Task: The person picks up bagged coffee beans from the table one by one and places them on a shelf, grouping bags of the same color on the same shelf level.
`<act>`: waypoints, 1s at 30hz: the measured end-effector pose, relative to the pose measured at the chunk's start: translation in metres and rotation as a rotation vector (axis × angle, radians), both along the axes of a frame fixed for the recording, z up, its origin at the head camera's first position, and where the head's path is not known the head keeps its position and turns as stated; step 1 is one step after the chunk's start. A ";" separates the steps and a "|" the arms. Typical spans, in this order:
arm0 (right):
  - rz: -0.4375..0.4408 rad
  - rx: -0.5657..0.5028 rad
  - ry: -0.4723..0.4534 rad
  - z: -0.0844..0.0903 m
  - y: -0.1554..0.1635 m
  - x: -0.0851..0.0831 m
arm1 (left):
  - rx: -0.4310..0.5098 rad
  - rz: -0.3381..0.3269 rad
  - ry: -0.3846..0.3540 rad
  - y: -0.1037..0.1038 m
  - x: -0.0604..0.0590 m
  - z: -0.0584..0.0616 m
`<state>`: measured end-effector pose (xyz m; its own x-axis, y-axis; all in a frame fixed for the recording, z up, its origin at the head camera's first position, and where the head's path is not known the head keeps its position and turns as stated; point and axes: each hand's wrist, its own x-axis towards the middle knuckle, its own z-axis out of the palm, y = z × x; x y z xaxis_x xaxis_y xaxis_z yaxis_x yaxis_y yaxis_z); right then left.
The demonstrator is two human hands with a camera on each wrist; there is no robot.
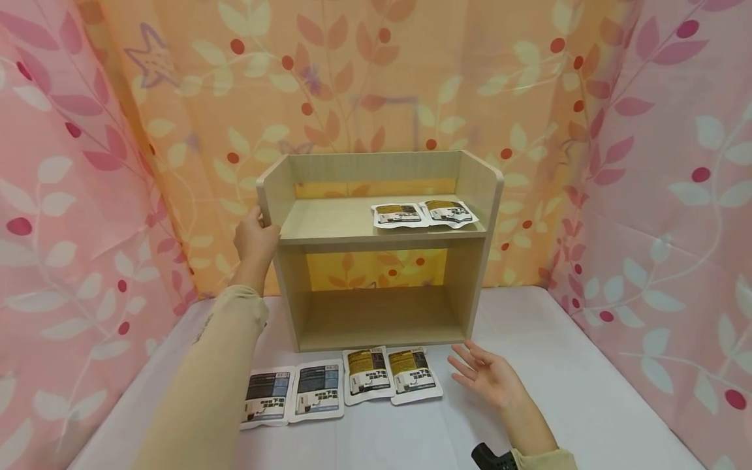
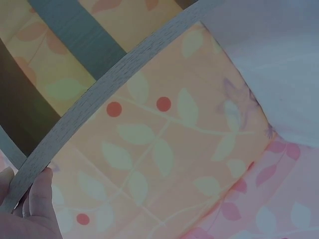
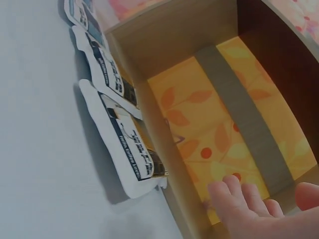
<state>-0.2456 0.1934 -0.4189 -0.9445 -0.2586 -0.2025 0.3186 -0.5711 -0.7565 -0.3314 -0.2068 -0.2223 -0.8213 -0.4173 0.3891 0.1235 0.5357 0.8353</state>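
Pale-wood shelf unit (image 1: 382, 243) on white tabletop (image 1: 587, 385). Left hand (image 1: 256, 243): grip clamped on unit's left side panel (image 1: 279, 196), edge btwn thumb & fingers. Right hand (image 1: 490, 380): grip apart, fingers loose, just beside unit's near right corner. 2 gold-label pkts (image 1: 399, 215) on upper shelf (image 1: 326, 219), right end. Tabletop, near side of unit: 2 more gold pkts (image 1: 368, 375), w/ 2 blue-label pkts (image 1: 318, 390) to left. Far: orange leaf-print curtain (image 1: 376, 78).
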 end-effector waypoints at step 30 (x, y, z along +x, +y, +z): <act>0.051 0.083 -0.115 -0.045 -0.008 0.007 | -0.017 -0.002 0.014 0.001 0.000 0.000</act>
<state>-0.2389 0.1850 -0.4636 -0.8999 -0.2831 -0.3317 0.4329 -0.4892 -0.7571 -0.3315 -0.2060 -0.2222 -0.8164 -0.4093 0.4074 0.1359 0.5494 0.8244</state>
